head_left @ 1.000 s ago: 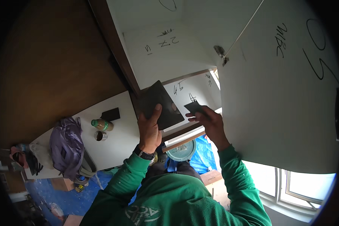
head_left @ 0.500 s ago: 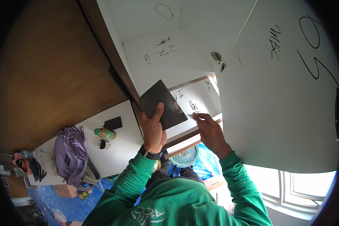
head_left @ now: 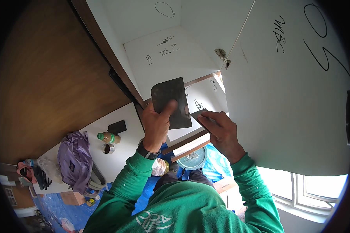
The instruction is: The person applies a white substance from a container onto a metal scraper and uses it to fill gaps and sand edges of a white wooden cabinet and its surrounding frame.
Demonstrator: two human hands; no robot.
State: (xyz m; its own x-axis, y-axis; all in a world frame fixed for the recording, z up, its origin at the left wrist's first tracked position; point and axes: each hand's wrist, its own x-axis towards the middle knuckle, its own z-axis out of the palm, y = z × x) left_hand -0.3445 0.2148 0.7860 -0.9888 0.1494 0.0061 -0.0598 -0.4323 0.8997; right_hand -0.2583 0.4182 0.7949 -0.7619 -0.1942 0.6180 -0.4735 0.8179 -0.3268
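A dark, flat rectangular plate (head_left: 165, 90) with a rounded corner is gripped by my left hand (head_left: 154, 127), its thumb laid across the face. Between the thumb and fingers of my right hand (head_left: 224, 136) is a small dark flat blade (head_left: 198, 114). The blade's tip is beside the plate's right edge; whether they touch I cannot tell. Both hands are in front of an open white cabinet (head_left: 147, 79) with handwritten marks inside.
The cabinet's white door (head_left: 284, 108) stands open at the right, on a metal hinge (head_left: 223, 57). At the left, a white surface (head_left: 130, 155) bears a bottle (head_left: 109, 137), a small can (head_left: 108, 148) and a purple backpack (head_left: 74, 163). A round teal lid (head_left: 192, 159) lies below.
My left hand has turned the plate more upright. My right hand has shifted slightly right, and the blade in it now shows its dark face. The view has shifted a little.
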